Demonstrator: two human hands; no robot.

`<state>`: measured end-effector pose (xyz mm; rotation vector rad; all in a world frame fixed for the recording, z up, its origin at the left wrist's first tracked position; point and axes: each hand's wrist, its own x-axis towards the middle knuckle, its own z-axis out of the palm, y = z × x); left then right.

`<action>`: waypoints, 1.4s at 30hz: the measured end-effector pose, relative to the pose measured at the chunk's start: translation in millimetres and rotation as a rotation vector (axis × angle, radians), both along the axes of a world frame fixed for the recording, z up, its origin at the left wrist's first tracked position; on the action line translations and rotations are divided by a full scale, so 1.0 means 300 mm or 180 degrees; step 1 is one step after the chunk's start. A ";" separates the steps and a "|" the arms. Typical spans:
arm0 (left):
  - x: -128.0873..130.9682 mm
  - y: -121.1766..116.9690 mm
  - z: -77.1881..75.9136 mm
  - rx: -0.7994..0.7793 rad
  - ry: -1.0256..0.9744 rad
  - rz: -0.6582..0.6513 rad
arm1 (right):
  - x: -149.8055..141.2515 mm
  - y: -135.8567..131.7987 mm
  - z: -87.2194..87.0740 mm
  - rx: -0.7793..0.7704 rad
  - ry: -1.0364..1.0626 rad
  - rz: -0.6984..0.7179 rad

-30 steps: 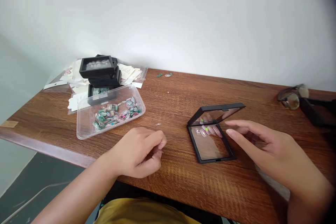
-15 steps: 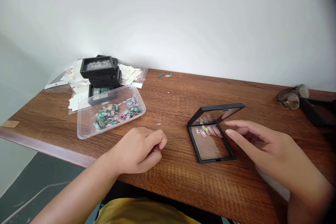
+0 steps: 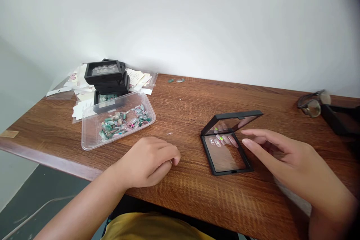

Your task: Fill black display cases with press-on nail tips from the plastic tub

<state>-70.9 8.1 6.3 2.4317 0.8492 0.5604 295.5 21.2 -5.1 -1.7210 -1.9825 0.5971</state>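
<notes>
A black hinged display case (image 3: 227, 161) lies with its lid tilted up, and a row of press-on nails (image 3: 222, 140) sits on its clear film. To the right of the case is my right hand (image 3: 287, 153), thumb and forefinger apart, close to the case's edge and holding nothing visible. My left hand (image 3: 153, 161) rests on the table with its fingers curled in; whatever they may hold is hidden. Behind it stands a clear plastic tub (image 3: 92, 140) with many loose green, pink and clear nails (image 3: 115, 123).
Black cases (image 3: 105, 78) are stacked at the back left on cards and plastic sleeves (image 3: 137, 77). A few loose nails (image 3: 180, 80) lie near the wall. Glasses (image 3: 312, 107) and another black case (image 3: 340, 120) are at the far right. A tiny clear piece (image 3: 169, 133) lies beyond my left hand.
The fingers of my left hand have shifted, its knuckles turning forward and its forefinger pointing further down. My right hand and the open case look the same.
</notes>
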 end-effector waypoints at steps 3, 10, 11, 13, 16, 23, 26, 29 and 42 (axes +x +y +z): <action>0.001 0.003 -0.002 -0.0060 -0.0035 -0.0014 | -0.002 -0.001 0.002 0.0012 0.0015 -0.0024; 0.002 -0.008 0.007 -0.0120 -0.0075 -0.0018 | -0.019 -0.001 0.011 -0.0056 0.0048 -0.0043; 0.003 -0.008 0.007 -0.0125 -0.0078 -0.0013 | -0.020 -0.001 0.013 -0.0064 0.0056 -0.0049; 0.006 -0.009 0.005 -0.0133 -0.0083 0.0004 | -0.022 -0.002 0.014 -0.0066 0.0066 -0.0076; 0.008 -0.008 0.000 -0.0106 -0.0070 0.0038 | -0.020 -0.003 0.014 -0.0063 0.0079 -0.0116; 0.004 -0.004 0.000 0.0000 0.0016 0.0058 | -0.023 -0.002 0.018 -0.0101 0.0103 -0.0083; 0.006 -0.005 0.001 0.0051 0.0005 0.0085 | -0.029 -0.003 0.021 -0.0096 0.0111 -0.0072; 0.009 -0.008 -0.002 0.0074 -0.0021 0.0114 | -0.029 -0.002 0.019 -0.0049 0.0089 -0.0060; 0.011 -0.009 -0.013 0.0197 -0.0038 0.0157 | -0.020 0.000 0.012 -0.0090 0.0068 -0.0058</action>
